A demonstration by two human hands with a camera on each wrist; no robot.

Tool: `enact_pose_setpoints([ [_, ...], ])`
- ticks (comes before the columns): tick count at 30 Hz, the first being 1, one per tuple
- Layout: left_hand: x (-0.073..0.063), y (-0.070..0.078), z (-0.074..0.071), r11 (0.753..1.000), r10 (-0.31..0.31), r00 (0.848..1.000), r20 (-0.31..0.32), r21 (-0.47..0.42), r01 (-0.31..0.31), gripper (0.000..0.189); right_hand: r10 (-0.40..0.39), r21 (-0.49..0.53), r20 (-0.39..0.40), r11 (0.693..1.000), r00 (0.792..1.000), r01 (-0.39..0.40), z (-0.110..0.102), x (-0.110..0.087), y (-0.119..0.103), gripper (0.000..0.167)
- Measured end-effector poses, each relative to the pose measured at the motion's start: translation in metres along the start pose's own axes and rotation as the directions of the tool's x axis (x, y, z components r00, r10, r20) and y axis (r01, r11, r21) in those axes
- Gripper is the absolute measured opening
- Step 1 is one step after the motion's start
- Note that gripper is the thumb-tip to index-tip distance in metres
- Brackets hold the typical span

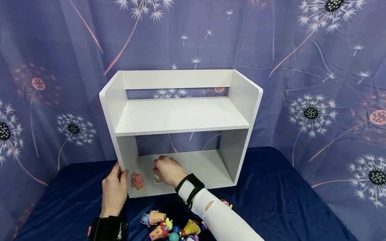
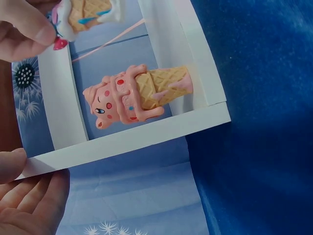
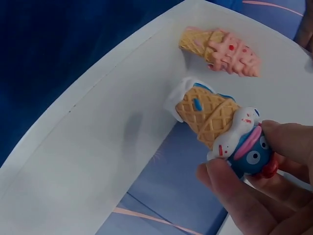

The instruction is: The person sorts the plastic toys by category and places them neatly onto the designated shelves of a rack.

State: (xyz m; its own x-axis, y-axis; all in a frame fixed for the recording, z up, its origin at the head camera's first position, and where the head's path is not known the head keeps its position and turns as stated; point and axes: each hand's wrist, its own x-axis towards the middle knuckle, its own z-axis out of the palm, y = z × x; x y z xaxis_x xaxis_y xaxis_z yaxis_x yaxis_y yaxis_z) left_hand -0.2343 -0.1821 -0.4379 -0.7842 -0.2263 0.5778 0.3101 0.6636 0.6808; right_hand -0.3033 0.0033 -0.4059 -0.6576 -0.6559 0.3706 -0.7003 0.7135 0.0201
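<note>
Between thumb and fingers my right hand (image 1: 170,171) pinches an ice-cream-cone figurine (image 3: 208,115) by its blue top with round eyes. Its waffle cone has white and blue drips and points toward the lower shelf board. A pink ice-cream-cone figurine (image 2: 132,95) with a small face stands upright on that board, near the left wall. My left hand (image 1: 113,191) grips the front edge of the left side panel (image 2: 127,147) of the white shelf unit (image 1: 179,114), with the thumb on one side and the fingers on the other.
Several small figurines lie on the dark blue cloth (image 1: 288,203) in front of the unit, among them a yellow one (image 1: 190,227) and a teal one (image 1: 173,239). My right forearm passes over part of them. A purple dandelion curtain (image 1: 206,32) hangs behind.
</note>
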Motion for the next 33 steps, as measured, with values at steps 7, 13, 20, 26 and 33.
enact_pose_setpoints([
  [7,-0.001,0.001,-0.001,1.0,-0.002,1.0,0.001,-0.001,0.002,0.028,-0.012,-0.101,-0.012,0.995,1.0,0.01,0.012,0.004,-0.007,0.01],
  [13,0.0,0.001,-0.002,1.0,0.01,1.0,-0.008,-0.008,-0.01,0.028,-0.006,-0.137,0.007,0.991,1.0,0.007,0.017,0.004,-0.012,0.005],
  [20,-0.001,0.0,-0.001,1.0,-0.004,1.0,0.016,-0.006,0.004,0.028,0.019,-0.09,0.048,0.996,0.999,-0.015,0.022,0.004,-0.013,0.008],
  [26,-0.002,-0.001,-0.001,1.0,0.011,1.0,0.007,-0.009,-0.011,0.028,0.036,-0.084,0.079,0.996,0.996,-0.029,0.024,0.006,-0.015,0.01],
  [33,0.0,-0.001,-0.001,1.0,0.006,1.0,0.0,-0.007,-0.006,0.029,0.064,-0.036,0.099,0.998,0.993,-0.06,0.022,0.009,-0.016,0.021],
])
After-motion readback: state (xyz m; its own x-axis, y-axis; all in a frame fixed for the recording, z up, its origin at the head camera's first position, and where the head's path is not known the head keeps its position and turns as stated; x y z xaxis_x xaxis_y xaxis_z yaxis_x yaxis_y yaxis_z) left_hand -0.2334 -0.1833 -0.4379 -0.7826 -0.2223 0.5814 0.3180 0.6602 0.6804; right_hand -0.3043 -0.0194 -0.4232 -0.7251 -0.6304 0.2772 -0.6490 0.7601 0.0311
